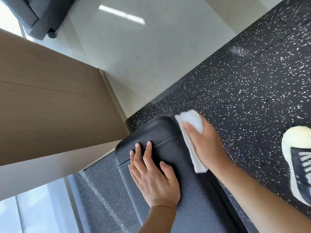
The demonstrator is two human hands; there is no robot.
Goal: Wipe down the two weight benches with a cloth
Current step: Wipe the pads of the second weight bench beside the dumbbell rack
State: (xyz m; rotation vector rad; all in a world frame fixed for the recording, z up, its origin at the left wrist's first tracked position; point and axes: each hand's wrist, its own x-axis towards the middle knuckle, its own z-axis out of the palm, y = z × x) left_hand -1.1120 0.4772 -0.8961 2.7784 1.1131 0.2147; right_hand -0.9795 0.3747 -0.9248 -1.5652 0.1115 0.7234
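A black, pebble-grained leatherette weight bench pad (170, 137) with rounded corners runs from the lower middle of the view up toward 12 o'clock, its end just short of the seam where the speckled rubber floor meets the pale tile. A stitched seam crosses the pad near that end. Only this one bench shows. A white, folded, soft cloth (191, 135) lies draped over the pad's edge at 3 o'clock, a long strip of it hanging down the side. Its upper end, near the pad's corner at 1 o'clock, bunches into a thicker fold.
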